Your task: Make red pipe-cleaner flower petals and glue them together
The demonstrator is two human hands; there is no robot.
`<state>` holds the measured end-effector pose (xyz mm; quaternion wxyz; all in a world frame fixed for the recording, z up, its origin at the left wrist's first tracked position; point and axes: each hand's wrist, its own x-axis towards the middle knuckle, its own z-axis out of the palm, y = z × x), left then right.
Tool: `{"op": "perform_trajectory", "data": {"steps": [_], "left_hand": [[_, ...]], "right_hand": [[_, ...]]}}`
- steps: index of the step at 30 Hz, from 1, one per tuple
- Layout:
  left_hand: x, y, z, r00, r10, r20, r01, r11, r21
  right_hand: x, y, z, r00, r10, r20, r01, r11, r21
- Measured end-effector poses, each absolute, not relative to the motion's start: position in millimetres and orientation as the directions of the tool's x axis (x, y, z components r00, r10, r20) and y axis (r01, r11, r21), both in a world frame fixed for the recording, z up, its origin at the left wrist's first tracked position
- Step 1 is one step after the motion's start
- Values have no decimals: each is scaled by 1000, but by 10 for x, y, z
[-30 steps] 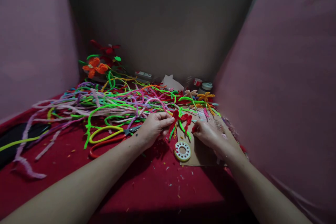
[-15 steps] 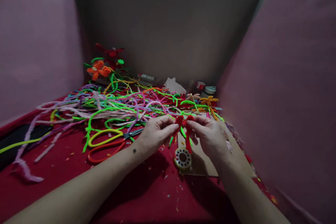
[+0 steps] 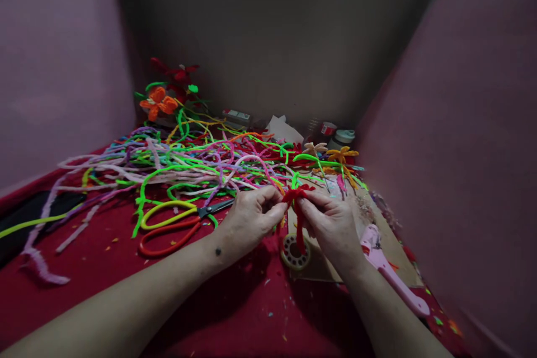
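Between my two hands is a red fuzzy pipe-cleaner piece (image 3: 298,194), with one strip hanging down. My left hand (image 3: 255,215) pinches its left side between thumb and fingers. On the other side, my right hand (image 3: 329,218) closes its thumb and fingertips on the same red piece. A pale round spool (image 3: 296,251) with holes lies just below my hands, at the edge of a cardboard sheet (image 3: 319,269). Scissors (image 3: 172,229) with one yellow and one red handle rest left of my left hand, their blades pointing toward it.
Colourful pipe cleaners (image 3: 197,165) lie tangled across the red cloth (image 3: 235,313). Orange (image 3: 158,103) and red flowers stand at the back left. A pink-handled tool (image 3: 394,274) lies beside my right forearm. Behind are a lidded jar (image 3: 344,137) and white paper (image 3: 285,130).
The red piece between my hands has changed shape, its upper parts now bunched sideways. My right forearm no longer hides the pink-handled tool. The whole view has shifted slightly.
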<state>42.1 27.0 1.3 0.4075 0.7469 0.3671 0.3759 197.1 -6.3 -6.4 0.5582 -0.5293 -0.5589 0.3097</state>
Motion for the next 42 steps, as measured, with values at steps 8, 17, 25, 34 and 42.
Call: {"op": "perform_trajectory", "data": {"steps": [8, 17, 25, 34, 42], "left_hand": [[430, 284, 9, 422, 861, 283, 267, -417, 869], [429, 273, 16, 449, 828, 337, 363, -514, 777], [435, 269, 14, 423, 839, 342, 424, -516, 744], [447, 259, 22, 409, 842, 352, 430, -517, 740], [449, 267, 3, 417, 845, 335, 457, -513, 726]], "right_hand": [[1987, -58, -133, 175, 920, 351, 265, 299, -916], [1989, -72, -128, 166, 910, 380, 369, 300, -880], [1975, -100, -125, 171, 922, 348, 382, 263, -886], [1941, -120, -117, 159, 927, 340, 375, 262, -889], [1920, -130, -54, 121, 926, 358, 430, 276, -859]]}}
